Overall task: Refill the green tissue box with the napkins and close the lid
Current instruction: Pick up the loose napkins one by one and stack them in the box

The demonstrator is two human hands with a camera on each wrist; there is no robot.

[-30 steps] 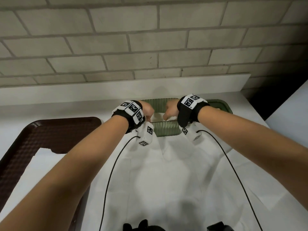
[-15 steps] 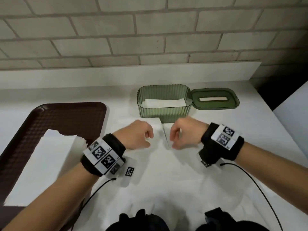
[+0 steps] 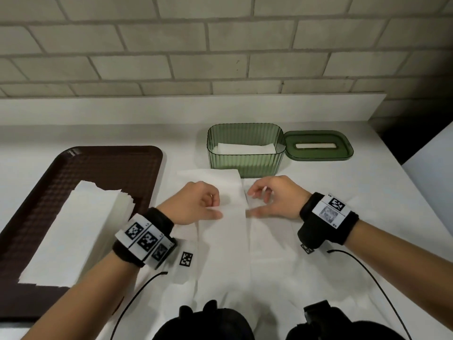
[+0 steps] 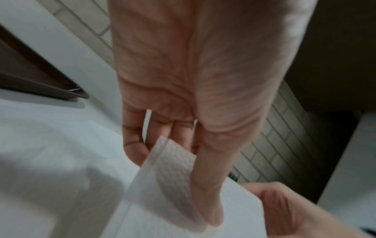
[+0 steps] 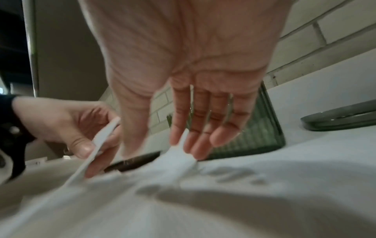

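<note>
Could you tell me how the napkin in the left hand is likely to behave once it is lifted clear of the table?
The napkin looks thin and embossed, and already bends where the left hand pinches it, so it will probably droop. It is likely very light. Its folded layers may open unless supported.

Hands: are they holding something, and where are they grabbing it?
The left hand pinches a white napkin at its left edge. The right hand touches its right edge; a real grip there cannot be told.
</note>
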